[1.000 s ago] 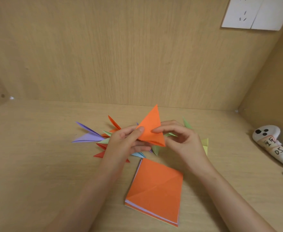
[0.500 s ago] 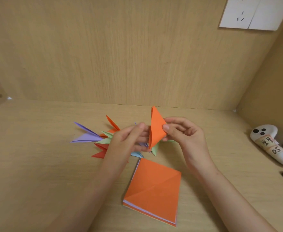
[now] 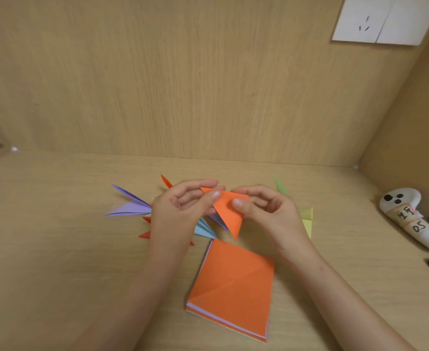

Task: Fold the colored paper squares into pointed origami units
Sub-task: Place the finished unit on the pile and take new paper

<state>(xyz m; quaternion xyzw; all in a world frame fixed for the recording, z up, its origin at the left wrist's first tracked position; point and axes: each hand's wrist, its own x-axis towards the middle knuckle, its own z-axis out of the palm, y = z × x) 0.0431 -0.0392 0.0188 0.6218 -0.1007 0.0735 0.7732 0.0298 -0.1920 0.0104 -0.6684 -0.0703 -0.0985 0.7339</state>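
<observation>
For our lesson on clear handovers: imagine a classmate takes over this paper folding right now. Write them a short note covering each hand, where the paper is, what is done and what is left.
Hands: the left hand pinches the orange folded piece at its upper left corner. The right hand pinches its upper right edge. The piece is held in the air, point down.
Paper: the stack of squares lies on the table below the hands, with a creased orange sheet on top.
Done: finished units in purple, blue, red, green and yellow lie behind the hands.
Left: finish the orange piece, then probably fold the stack.
</observation>
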